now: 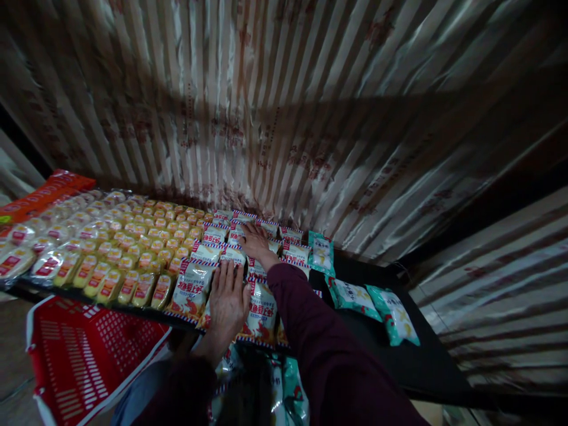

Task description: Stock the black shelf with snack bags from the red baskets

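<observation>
Rows of white snack bags (191, 287) with red print and striped edges lie on a black shelf (355, 337). My left hand (228, 303) rests flat on the front rows of these bags, fingers stretched out. Farther back, my right hand (256, 241) lies spread on the rear bags, its arm reaching across the rows and hiding part of them. Neither hand is wrapped around a bag. Just right of the striped bags are a few teal snack bags (352, 297), lying loosely at angles.
Small yellow wrapped cakes (119, 286) fill the shelf to the left, with clear-wrapped pale ones (47, 260) beyond them. A red plastic basket (84, 361) stands below the front edge. More teal packets (290, 387) show beneath the shelf. A pleated, printed curtain (248, 136) hangs behind.
</observation>
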`<act>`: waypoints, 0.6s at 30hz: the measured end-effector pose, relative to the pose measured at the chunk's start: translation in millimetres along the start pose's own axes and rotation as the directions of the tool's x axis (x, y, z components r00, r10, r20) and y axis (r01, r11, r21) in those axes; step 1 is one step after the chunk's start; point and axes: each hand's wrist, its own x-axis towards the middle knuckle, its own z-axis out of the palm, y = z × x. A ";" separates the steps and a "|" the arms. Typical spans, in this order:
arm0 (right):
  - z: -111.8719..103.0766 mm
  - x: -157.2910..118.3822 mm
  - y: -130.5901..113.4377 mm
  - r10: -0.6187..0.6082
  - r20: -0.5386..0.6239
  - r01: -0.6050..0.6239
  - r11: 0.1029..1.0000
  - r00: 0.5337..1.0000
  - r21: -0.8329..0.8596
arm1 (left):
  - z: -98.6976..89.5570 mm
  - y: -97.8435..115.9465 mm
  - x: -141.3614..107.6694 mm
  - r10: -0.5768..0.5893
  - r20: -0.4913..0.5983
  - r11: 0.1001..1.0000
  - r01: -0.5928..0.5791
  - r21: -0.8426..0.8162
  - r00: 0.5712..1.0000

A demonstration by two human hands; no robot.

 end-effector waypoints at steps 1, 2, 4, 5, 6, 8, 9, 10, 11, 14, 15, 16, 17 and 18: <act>0.1 -0.3 0.5 -0.001 0.001 0.001 1.000 1.000 0.006 | -0.6 0.1 -0.1 -0.002 0.002 1.000 0.003 -0.007 1.000; 0.5 -0.3 1.0 -0.001 0.001 0.001 1.000 1.000 0.015 | -1.2 0.0 -0.3 -0.004 0.004 1.000 0.004 -0.012 1.000; 1.9 0.1 1.5 0.006 -0.005 -0.006 0.999 1.000 0.031 | -1.9 -0.5 -1.2 -0.002 0.011 1.000 0.002 -0.014 1.000; 2.8 0.5 1.6 0.013 -0.009 -0.013 0.999 1.000 0.038 | -2.1 -0.9 -1.7 0.001 0.016 1.000 0.000 -0.011 1.000; 3.6 1.0 1.5 0.021 -0.014 -0.020 0.999 1.000 0.043 | -2.1 -1.2 -2.2 0.004 0.019 1.000 -0.004 -0.006 1.000; 4.9 2.1 1.3 0.027 -0.019 -0.026 0.998 0.999 0.049 | -1.7 -1.8 -2.8 0.008 0.019 1.000 -0.008 0.000 1.000; 5.2 2.6 1.1 0.028 -0.018 -0.027 0.998 0.999 0.049 | -1.3 -1.9 -3.1 0.007 0.019 1.000 -0.007 0.000 1.000; 5.3 3.0 0.9 0.028 -0.016 -0.027 0.998 0.999 0.049 | -0.7 -2.0 -3.3 0.007 0.018 1.000 -0.007 -0.002 1.000; 5.3 3.3 0.7 0.029 -0.018 -0.028 0.998 0.999 0.049 | 0.0 -2.0 -3.7 0.005 0.019 1.000 -0.005 -0.004 1.000; 5.4 3.9 0.7 0.035 -0.028 -0.033 0.998 0.999 0.059 | 2.5 -2.0 -5.5 -0.004 0.033 1.000 0.004 -0.009 0.999; 5.8 4.0 0.9 0.035 -0.031 -0.033 0.998 0.999 0.061 | 3.2 -1.9 -6.2 -0.005 0.037 1.000 0.006 -0.008 0.999; 6.3 4.0 1.1 0.032 -0.029 -0.031 0.998 0.999 0.060 | 3.9 -1.9 -6.8 -0.007 0.043 1.000 0.007 -0.005 0.999; 6.8 4.0 1.4 0.026 -0.025 -0.025 0.998 0.999 0.055 | 4.4 -1.9 -7.3 -0.009 0.048 1.000 0.009 -0.003 0.999; 7.3 3.9 1.6 0.017 -0.021 -0.016 0.999 1.000 0.048 | 4.9 -1.9 -7.7 -0.009 0.051 1.000 0.009 -0.002 0.999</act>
